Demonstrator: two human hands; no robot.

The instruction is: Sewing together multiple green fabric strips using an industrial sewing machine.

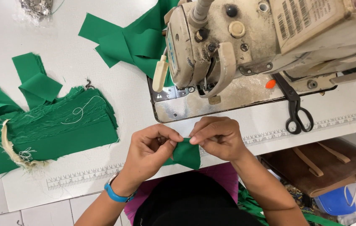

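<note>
A small green fabric piece (187, 154) is pinched between both hands at the table's front edge, just below the sewing machine's plate. My left hand (148, 150) grips its left side with thumb and fingers closed; a blue band sits on that wrist. My right hand (220, 138) pinches the top edge from the right. The cream, worn sewing machine (245, 42) stands directly behind the hands, its needle area above the metal plate (186, 106).
A stack of green fabric strips (48, 129) with loose threads lies to the left. More green pieces (127, 42) sit behind the machine. Black scissors (296, 109) rest right of the plate. A brown bag (320, 165) lies below the table's right side.
</note>
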